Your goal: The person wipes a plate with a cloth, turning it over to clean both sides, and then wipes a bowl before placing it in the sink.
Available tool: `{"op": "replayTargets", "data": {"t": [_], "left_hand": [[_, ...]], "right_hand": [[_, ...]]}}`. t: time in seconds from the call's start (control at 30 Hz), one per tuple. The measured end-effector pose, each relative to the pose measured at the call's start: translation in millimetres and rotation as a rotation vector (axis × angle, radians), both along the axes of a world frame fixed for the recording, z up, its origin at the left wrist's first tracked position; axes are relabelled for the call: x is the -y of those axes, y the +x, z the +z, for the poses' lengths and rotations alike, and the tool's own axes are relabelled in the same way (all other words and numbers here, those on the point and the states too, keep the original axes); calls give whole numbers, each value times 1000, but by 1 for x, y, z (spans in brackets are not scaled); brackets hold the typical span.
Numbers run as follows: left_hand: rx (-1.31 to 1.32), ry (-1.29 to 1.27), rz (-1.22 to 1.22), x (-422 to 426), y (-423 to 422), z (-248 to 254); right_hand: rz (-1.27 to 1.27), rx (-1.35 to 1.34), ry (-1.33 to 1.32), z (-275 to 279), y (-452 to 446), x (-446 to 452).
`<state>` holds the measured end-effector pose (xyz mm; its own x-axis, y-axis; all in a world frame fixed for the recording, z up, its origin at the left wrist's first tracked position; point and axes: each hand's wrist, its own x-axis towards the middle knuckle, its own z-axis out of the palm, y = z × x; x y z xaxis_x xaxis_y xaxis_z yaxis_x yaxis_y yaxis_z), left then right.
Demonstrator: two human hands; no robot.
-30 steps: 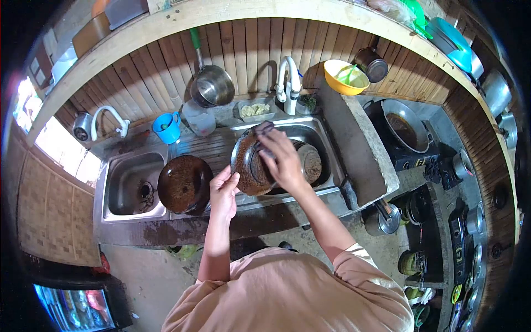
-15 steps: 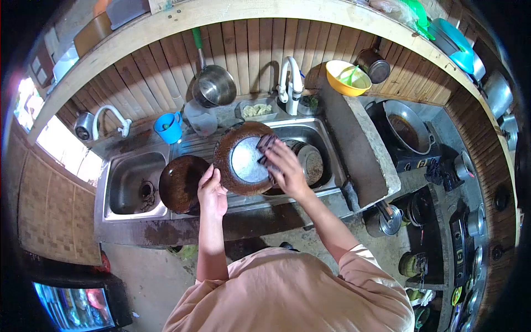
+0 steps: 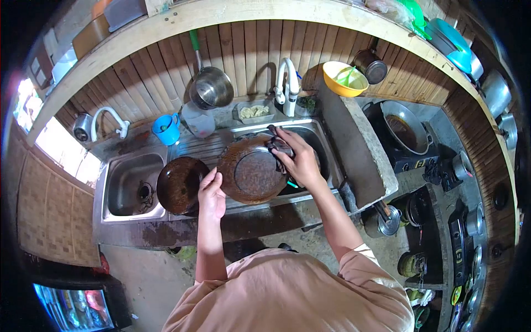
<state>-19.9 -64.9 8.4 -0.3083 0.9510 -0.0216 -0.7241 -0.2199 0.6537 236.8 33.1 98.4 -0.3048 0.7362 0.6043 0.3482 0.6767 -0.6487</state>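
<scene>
**A Two-Sided Grip, Seen from Above**

At the back stands a slatted wall [image 3: 243, 61]; before it runs the sink counter [image 3: 144, 232], a ridged draining board [image 3: 202, 145] lying between its left basin [image 3: 119, 182] and right basin [image 3: 332, 157]. Beyond a concrete partition [image 3: 362, 144], at the right, a wok [image 3: 414, 119] sits on a stove [image 3: 412, 161]. At the centre, the brown dish [image 3: 260, 172] — round, stained, with a darker disc at its middle — is held above the draining board and the left part of the right basin. A second brown vessel [image 3: 181, 182] rests to its left, beside the left basin. A yellow bowl [image 3: 345, 90] stands at the partition's far end, and a blue mug [image 3: 166, 135] behind the draining board. My left hand [image 3: 212, 193] is closed on the dish's left rim; how far its fingers reach underneath I cannot tell. My right hand [image 3: 301, 160] bunches its fingers round a dark pad [image 3: 281, 148] — set against the dish's right side. Below these fingers shows a small green item [image 3: 292, 183], too small to identify.
</scene>
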Motion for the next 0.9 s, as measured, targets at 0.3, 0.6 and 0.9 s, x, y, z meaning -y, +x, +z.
{"op": "replayTargets", "data": {"t": [0.3, 0.6, 0.9], "left_hand": [[-284, -173, 167, -16, 9, 17], [-275, -275, -154, -35, 29, 10], [-191, -205, -120, -19, 34, 32]], "right_hand": [[180, -123, -468, -10, 7, 10], [106, 254, 176, 3, -16, 46], [232, 384, 281, -17, -7, 38]]}}
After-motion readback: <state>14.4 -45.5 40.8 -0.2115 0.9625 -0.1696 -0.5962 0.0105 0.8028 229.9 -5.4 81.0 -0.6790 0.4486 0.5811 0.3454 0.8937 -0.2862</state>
